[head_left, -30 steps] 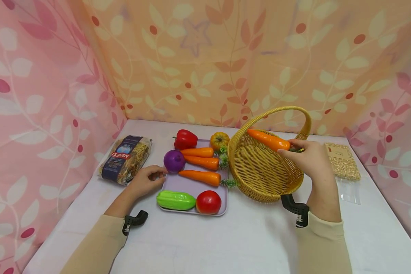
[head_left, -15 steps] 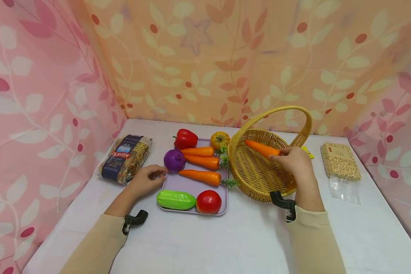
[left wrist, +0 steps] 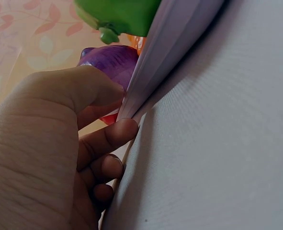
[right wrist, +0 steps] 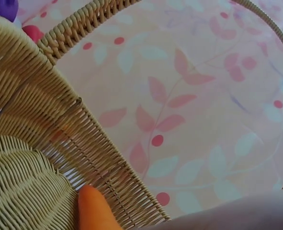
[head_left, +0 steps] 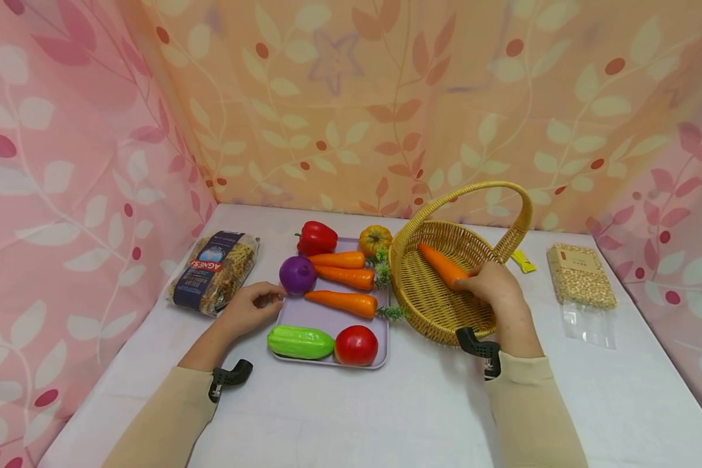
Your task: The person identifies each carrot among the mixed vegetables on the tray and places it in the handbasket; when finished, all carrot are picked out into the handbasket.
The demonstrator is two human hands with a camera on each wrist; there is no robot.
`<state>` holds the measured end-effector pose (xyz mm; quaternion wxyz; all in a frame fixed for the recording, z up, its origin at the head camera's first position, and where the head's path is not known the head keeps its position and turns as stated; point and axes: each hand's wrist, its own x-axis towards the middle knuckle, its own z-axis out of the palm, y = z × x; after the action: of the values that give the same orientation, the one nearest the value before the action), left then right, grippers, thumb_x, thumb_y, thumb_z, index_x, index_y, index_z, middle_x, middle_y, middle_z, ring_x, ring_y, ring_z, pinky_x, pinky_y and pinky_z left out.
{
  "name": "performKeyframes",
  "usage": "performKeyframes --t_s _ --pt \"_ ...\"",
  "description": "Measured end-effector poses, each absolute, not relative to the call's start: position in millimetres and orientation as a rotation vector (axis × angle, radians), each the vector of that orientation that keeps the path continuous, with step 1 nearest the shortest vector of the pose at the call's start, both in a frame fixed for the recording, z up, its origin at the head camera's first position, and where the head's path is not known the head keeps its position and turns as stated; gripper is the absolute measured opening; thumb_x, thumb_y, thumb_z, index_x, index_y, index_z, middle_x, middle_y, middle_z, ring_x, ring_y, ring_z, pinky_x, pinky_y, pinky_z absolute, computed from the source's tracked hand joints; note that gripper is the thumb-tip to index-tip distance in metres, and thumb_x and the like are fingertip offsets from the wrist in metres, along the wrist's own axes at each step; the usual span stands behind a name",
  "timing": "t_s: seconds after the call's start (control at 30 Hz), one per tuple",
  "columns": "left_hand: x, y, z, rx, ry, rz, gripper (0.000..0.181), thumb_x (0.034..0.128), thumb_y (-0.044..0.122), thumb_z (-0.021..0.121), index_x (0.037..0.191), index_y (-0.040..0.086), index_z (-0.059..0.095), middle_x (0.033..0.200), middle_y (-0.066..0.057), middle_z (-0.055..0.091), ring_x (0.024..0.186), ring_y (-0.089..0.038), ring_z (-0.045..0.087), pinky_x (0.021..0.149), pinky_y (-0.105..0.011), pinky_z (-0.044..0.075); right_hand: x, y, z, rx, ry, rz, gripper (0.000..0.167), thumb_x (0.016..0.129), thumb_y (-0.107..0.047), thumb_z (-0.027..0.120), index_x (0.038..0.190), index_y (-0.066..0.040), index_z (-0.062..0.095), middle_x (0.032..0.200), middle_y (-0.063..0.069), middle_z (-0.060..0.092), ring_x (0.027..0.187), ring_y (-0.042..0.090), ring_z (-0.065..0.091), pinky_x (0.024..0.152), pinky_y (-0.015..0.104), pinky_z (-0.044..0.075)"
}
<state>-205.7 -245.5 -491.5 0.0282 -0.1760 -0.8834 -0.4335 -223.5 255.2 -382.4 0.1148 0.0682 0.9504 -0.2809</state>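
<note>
While gripping a tapered orange carrot (head_left: 441, 264) inside the round tan wicker basket (head_left: 412, 300) with right hand (head_left: 494, 284), and pinching the flat lilac tray (head_left: 311, 318) with left hand (head_left: 248, 309), looks mid-placing; next, prob let go.

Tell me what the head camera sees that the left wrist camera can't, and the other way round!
Only the head view shows the basket, the right hand holding a carrot in it, the AGNESI bag and the grain packet. Only the left wrist view shows the little nub on the end of the green vegetable. Both show that vegetable, the purple vegetable, and the left hand at the edge of the tray.
</note>
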Motion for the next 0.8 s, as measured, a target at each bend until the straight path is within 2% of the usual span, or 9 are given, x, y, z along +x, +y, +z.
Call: performKeyframes --t_s 0.1,0.23,0.43,0.57,0.67,0.8 --pt "-206 -246 -492 -0.563 -2.711 -1.342 0.019 0.0919 0.009 0.076 0.111 0.012 0.077 0.093 0.003 0.066 0.08 -0.017 0.054 0.07 -0.028 0.044 -223 254 -385 0.203 2.762 -0.845 0.045 0.089 -0.037 0.079 0.109 0.002 0.073 0.083 0.015 0.065 0.071 0.027 0.061 0.06 0.034 0.046" --pt "-206 -245 -491 -0.552 -2.719 -1.334 0.019 0.0922 0.009 0.076 0.111 0.013 0.077 0.093 0.004 0.066 0.08 -0.018 0.054 0.07 -0.028 0.044 -222 254 -383 0.196 2.76 -0.832 0.047 0.088 -0.038 0.079 0.112 0.002 0.073 0.086 0.015 0.067 0.073 0.026 0.063 0.062 0.034 0.046" --pt "-206 -245 -491 -0.549 -2.726 -1.327 0.019 0.0924 0.008 0.075 0.111 0.012 0.077 0.093 0.003 0.066 0.08 -0.018 0.053 0.069 -0.028 0.044 -220 258 -369 0.119 2.802 -0.83 0.054 0.093 -0.043 0.073 0.122 0.003 0.07 0.11 0.022 0.068 0.093 0.033 0.063 0.078 0.044 0.052" --pt "-206 -245 -491 -0.552 -2.725 -1.328 0.02 0.0924 0.008 0.075 0.111 0.013 0.077 0.093 0.003 0.066 0.079 -0.018 0.053 0.069 -0.028 0.044 -214 258 -355 0.031 2.86 -0.875 0.061 0.095 -0.047 0.069 0.13 0.002 0.065 0.123 0.026 0.064 0.11 0.041 0.059 0.09 0.055 0.049" --pt "-207 -246 -492 -0.564 -2.716 -1.327 0.019 0.0921 0.008 0.075 0.111 0.013 0.077 0.093 0.003 0.066 0.079 -0.018 0.053 0.069 -0.028 0.043 -208 256 -343 -0.021 2.903 -0.916 0.064 0.096 -0.05 0.068 0.134 0.0 0.063 0.124 0.025 0.065 0.114 0.042 0.057 0.095 0.059 0.046" --pt "-207 -246 -494 -0.578 -2.705 -1.329 0.019 0.092 0.007 0.076 0.11 0.012 0.077 0.092 0.004 0.065 0.078 -0.017 0.053 0.068 -0.027 0.043 -197 254 -327 -0.041 2.957 -0.956 0.065 0.095 -0.056 0.066 0.134 -0.004 0.064 0.12 0.02 0.065 0.114 0.04 0.056 0.094 0.059 0.045"
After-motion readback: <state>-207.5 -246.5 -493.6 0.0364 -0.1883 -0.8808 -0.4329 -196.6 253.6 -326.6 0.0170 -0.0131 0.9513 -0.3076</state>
